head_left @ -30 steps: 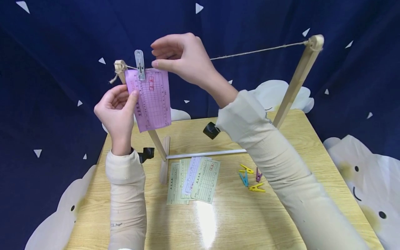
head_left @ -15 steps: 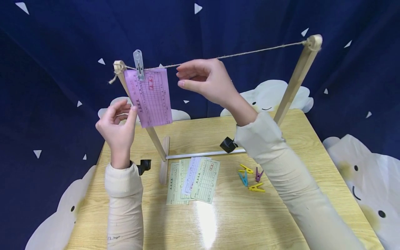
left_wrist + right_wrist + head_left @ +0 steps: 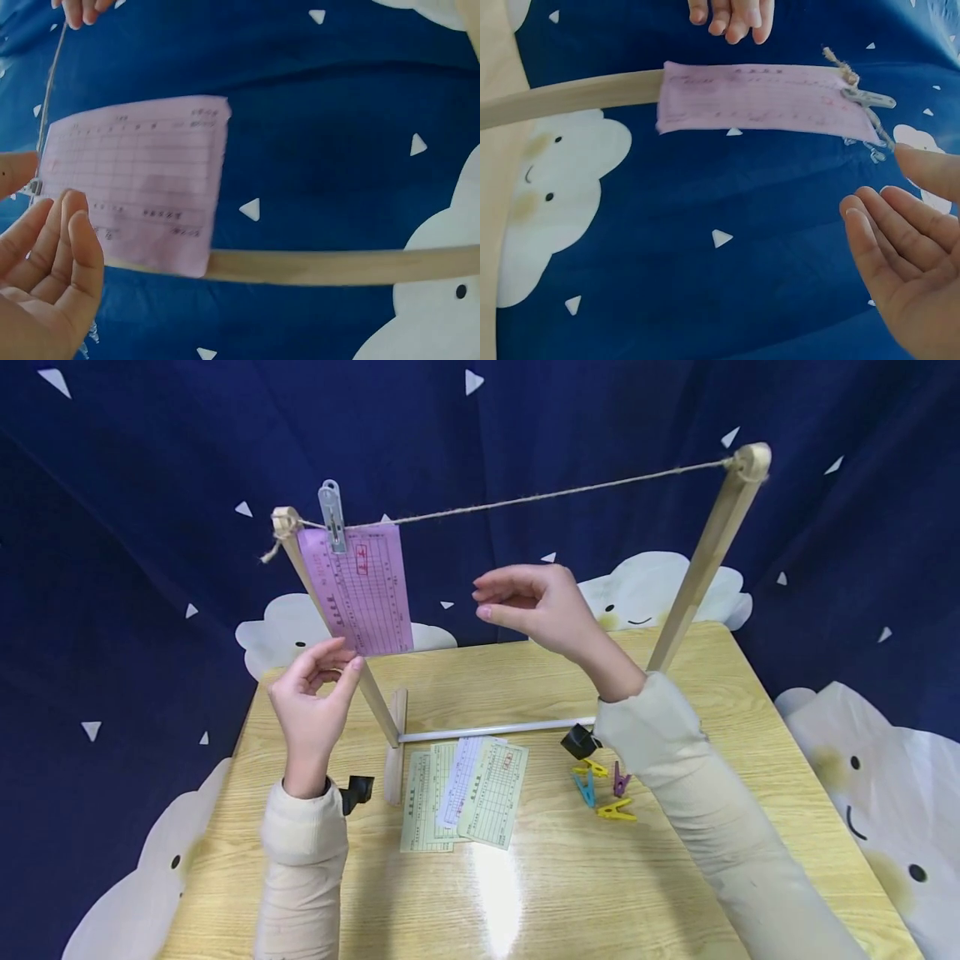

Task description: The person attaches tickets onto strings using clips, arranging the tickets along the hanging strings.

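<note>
A pink printed slip hangs from the twine near its left end, held at the top by a metal clothespin. My left hand is just below the slip's lower left corner, fingers loosely bent, with nothing between thumb and fingers. To the right of the slip and under the twine, my right hand hovers with relaxed fingers and holds nothing. The right wrist view shows a gap between the right hand and the slip. Whether the left fingertips touch the paper, I cannot tell.
Wooden posts carry the twine, joined low down by a white rod. On the table lie several overlapping printed slips. Right of them are several small plastic clothespins. A dark blue curtain hangs behind.
My left hand has let go of the pink slip's left edge and moved down. My right hand has moved away from the clothespin, right and down. The slip stays hanging on the twine.
</note>
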### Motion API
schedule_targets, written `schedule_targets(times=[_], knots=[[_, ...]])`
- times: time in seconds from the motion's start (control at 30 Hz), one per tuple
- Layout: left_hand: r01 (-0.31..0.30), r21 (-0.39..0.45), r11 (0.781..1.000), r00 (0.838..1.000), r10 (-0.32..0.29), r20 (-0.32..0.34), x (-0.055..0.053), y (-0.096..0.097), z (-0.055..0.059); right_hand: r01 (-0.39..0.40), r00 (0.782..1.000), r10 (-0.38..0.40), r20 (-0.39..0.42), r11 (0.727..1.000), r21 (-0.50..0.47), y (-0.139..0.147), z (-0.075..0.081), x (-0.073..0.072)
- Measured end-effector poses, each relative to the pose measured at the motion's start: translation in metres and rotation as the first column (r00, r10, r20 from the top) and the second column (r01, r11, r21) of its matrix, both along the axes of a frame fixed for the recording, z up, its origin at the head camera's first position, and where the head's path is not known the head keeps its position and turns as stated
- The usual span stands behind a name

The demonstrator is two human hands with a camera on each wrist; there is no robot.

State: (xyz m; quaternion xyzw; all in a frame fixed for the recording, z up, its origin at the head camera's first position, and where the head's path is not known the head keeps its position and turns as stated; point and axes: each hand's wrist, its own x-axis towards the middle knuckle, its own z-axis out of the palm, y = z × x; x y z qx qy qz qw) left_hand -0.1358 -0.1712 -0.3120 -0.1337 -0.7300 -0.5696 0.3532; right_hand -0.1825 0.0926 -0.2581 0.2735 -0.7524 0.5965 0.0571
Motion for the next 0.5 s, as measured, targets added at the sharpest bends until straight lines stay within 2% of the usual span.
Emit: schedule_targets(times=[0.13,0.23,0.5], knots=[[0.103,-0.005,0.995,0.994,-0.102,0.025,0.002,0.005,-0.012,0.000,0.999,0.000,0.033,1.000,0.004,0.007,-0.014,0.003],[0.155,-0.020,0.988,0.986,-0.154,0.059,0.001,0.011,-0.021,0.001,0.998,-0.002,0.055,1.000,0.018,0.014,-0.025,0.002],[0.223,-0.094,0.970,0.966,-0.207,0.158,0.012,0.029,-0.020,0.015,0.992,-0.024,0.120,0.997,0.070,0.027,-0.052,0.002]])
